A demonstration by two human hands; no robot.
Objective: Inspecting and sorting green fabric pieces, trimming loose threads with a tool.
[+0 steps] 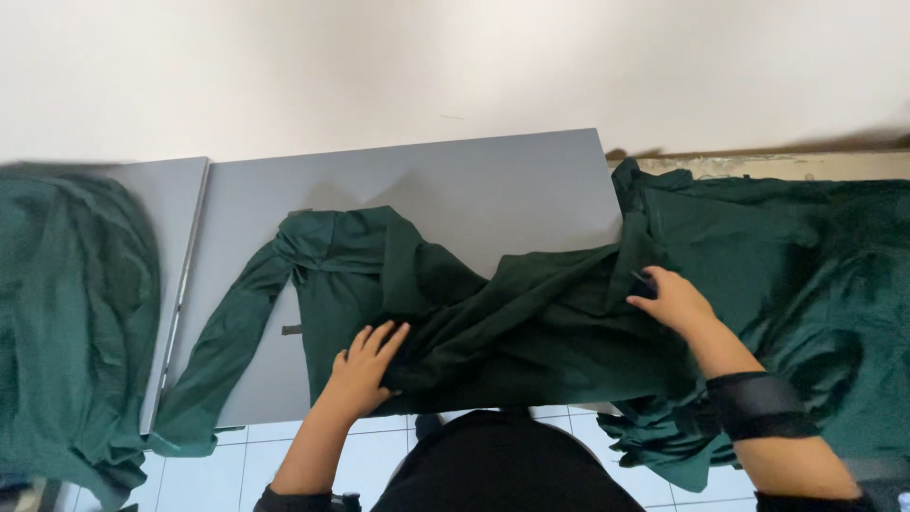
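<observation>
1. Because its long sleeve (pixel 223 356) already trails over the bench (pixel 512 185) edge at lower left, the green garment (pixel 455 313) could slide floorward.
2. At centre, the left hand (pixel 365 370) lies flat on it, fingers apart.
3. Its long axis runs left-right, collar end upper left.
4. Right of centre, the right hand (pixel 675 299) pinches cloth; the neighbouring pile (pixel 806 275) might drag along.
</observation>
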